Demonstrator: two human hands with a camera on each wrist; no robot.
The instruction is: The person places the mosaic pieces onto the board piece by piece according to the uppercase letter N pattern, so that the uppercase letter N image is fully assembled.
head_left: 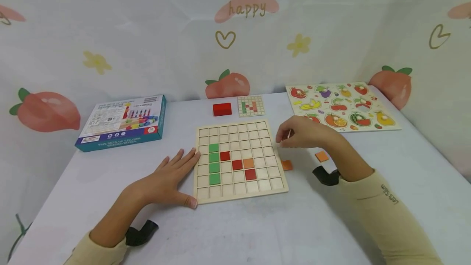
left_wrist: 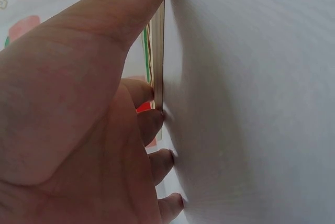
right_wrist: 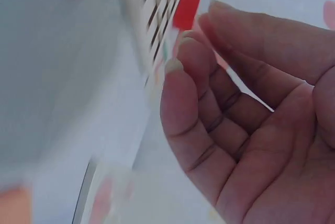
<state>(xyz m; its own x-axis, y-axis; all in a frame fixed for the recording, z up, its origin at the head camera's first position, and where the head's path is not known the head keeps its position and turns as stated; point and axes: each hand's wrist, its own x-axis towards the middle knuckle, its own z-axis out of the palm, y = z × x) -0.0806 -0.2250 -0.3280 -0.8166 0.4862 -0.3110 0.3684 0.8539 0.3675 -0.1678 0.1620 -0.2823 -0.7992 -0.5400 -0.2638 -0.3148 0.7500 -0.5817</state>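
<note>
A wooden grid board (head_left: 224, 189) lies flat on the table. It bears a column of several green tiles (head_left: 214, 167), three red tiles (head_left: 237, 165) stepping diagonally, and one orange tile (head_left: 248, 163). My left hand (head_left: 162, 185) rests spread on the table, fingertips and thumb touching the board's left edge. Raised beside the board's right edge, my right hand (head_left: 307, 132) has loosely bent fingers; no held thing shows between thumb and fingers in the right wrist view. Near it on the table are a loose orange tile (head_left: 321, 156) and another orange piece (head_left: 287, 165) by the board's edge.
Behind the board stand a red block (head_left: 222, 109) and a small pattern card (head_left: 252, 106). A boxed bead set (head_left: 123, 122) lies at the back left, a fruit puzzle board (head_left: 344, 107) at the back right. A printed cloth (head_left: 176, 60) hangs behind the table.
</note>
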